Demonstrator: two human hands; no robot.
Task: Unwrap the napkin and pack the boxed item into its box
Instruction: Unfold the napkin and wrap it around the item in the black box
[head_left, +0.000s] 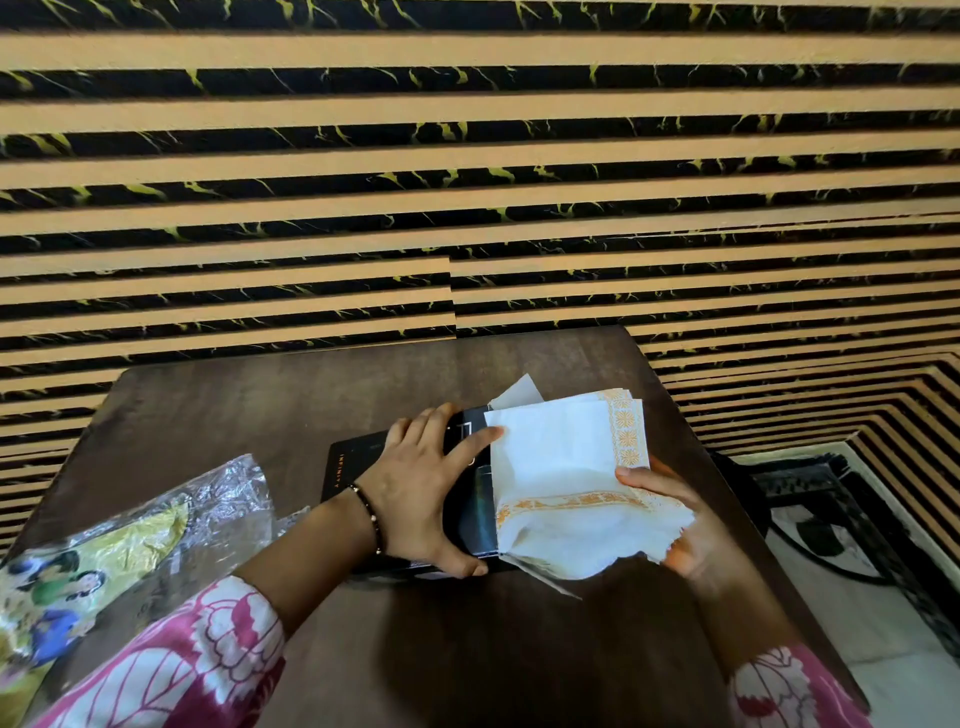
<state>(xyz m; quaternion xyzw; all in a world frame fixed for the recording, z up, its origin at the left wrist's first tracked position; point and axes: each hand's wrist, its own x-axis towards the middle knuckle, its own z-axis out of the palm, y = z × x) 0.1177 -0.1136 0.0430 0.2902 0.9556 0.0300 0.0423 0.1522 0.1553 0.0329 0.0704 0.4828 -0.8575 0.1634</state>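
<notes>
- Head view, looking down on a dark wooden counter (208, 415) set against a wall of tan and black marbled stripes.
- Far left, a crinkled clear plastic bag (156, 525) with a colourful printed panel lies on the counter's near-left edge.
- Left of centre, the left hand (415, 499), a beaded bracelet (370, 514) on its wrist and a pink floral sleeve behind, is wrapped around a dark boxed item (470, 499), thumb at the near end and fingers over the far end.
- Beneath that hand, a flat black box (348, 462) with pale lettering rests on the counter, mostly hidden.
- Centre right, a white napkin (556, 467) with orange patterned borders drapes over the item's right part, partly opened.
- Right, the right hand (675, 519) pinches the napkin's near-right portion, thumb on top, fingers beneath.
</notes>
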